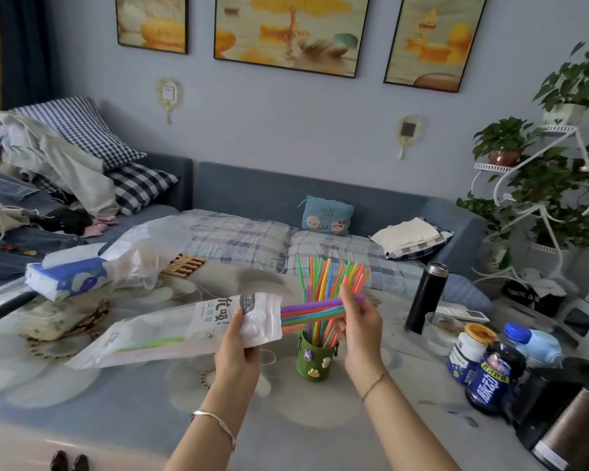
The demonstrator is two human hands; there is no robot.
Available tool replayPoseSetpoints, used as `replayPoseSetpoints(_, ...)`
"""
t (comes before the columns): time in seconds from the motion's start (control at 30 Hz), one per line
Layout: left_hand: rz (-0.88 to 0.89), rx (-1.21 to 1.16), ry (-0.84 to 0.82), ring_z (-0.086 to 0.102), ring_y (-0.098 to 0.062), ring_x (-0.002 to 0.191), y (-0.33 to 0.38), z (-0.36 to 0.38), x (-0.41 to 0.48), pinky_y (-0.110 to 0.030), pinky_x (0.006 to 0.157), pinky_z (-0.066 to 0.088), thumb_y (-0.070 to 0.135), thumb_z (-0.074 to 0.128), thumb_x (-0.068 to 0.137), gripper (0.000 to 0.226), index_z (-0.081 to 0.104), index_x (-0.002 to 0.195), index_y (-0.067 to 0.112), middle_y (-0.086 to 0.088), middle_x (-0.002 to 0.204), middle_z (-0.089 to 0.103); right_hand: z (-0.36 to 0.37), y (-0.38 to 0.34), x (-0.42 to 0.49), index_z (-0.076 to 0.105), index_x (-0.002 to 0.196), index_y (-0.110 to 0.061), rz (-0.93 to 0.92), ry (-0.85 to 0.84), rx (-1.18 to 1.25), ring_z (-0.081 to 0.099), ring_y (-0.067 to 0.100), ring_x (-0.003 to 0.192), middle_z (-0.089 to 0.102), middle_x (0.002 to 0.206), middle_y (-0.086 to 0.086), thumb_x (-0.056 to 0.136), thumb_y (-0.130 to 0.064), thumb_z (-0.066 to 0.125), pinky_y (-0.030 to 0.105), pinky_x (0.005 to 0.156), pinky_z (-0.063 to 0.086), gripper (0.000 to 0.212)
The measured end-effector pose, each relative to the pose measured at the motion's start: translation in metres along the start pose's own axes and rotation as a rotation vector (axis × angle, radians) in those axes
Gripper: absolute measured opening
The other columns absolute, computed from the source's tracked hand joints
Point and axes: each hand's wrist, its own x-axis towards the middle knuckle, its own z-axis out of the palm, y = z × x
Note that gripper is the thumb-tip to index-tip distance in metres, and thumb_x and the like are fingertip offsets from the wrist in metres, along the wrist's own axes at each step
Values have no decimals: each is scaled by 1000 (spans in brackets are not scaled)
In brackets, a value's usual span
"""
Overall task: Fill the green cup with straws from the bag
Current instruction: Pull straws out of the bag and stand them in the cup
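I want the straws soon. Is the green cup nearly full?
Done: many straws already stand in the green cup. In hand: the right hand grips a bundle sticking out of the bag, which the left hand holds. Left: that bundle and a few straws showing inside the bag.

You're holding purple, green and pink straws (pixel 313 312) — poking from a white bag (pixel 184 331) — over a green cup (pixel 315 360) sitting on a grey floral tablecloth (pixel 133 402).
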Motion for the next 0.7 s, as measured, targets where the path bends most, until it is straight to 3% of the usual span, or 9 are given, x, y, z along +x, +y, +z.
replayPoseSetpoints(0.07, -5, 24, 0, 63, -13, 83, -2, 1, 0, -26, 74, 50, 17, 62, 87, 29, 58, 114, 9, -3, 100, 66, 3, 2, -2, 59, 77, -17, 95, -62, 35, 44, 10, 48, 52, 59, -1, 80, -35, 70, 21, 46, 35, 21)
replayPoseSetpoints(0.17, -22, 78, 28, 58, -14, 71, -7, 7, -4, -26, 62, 43, 17, 61, 88, 6, 60, 90, 11, -3, 87, 65, 13, 10, -11, 65, 91, -19, 199, -218, 1, 53, 13, 57, 62, 72, 3, 79, -31, 71, 23, 52, 41, 18)
replayPoseSetpoints(0.23, -28, 86, 37, 55, -15, 67, -9, 10, -7, -26, 61, 41, 17, 61, 88, 6, 60, 85, 12, -3, 82, 64, 18, 13, -13, 65, 95, -16, 216, -203, -16, 55, 18, 63, 63, 77, 7, 81, -29, 70, 26, 54, 44, 19)
replayPoseSetpoints(0.33, -32, 74, 26, 55, -14, 65, -8, 9, -7, -25, 59, 41, 18, 60, 88, 5, 60, 86, 14, 0, 67, 70, 17, 7, -9, 62, 81, -12, 173, -114, -7, 46, 12, 45, 54, 58, 3, 87, -26, 62, 20, 42, 37, 16)
replayPoseSetpoints(0.4, -24, 62, 32, 58, -13, 68, -5, 8, -5, -25, 59, 44, 18, 60, 89, 4, 59, 87, 14, 0, 74, 69, 13, 1, -5, 57, 72, -13, 117, -52, -5, 41, 7, 36, 48, 48, -2, 90, -28, 58, 17, 37, 32, 23)
replayPoseSetpoints(0.5, -14, 50, 54, 59, -14, 73, -5, 7, -4, -27, 61, 45, 14, 60, 88, 3, 57, 88, 13, -2, 85, 65, 10, -1, -1, 55, 70, -17, 117, 36, 65, 42, 6, 38, 49, 49, -4, 86, -33, 62, 18, 38, 32, 24)
replayPoseSetpoints(0.6, -25, 56, 47, 56, -14, 69, -13, 7, -2, -26, 60, 40, 13, 61, 87, 6, 59, 93, 12, -1, 75, 69, 16, 4, -7, 60, 73, -17, 122, -68, 37, 46, 7, 40, 52, 55, -3, 85, -31, 64, 16, 39, 35, 19)
replayPoseSetpoints(0.7, -33, 49, 40, 59, -14, 74, -20, 8, 2, -26, 65, 42, 15, 63, 86, 22, 58, 107, 11, -2, 88, 67, 22, 9, -11, 65, 78, -12, 111, -155, -25, 62, 6, 51, 65, 64, -4, 87, -27, 62, 15, 45, 47, 18)
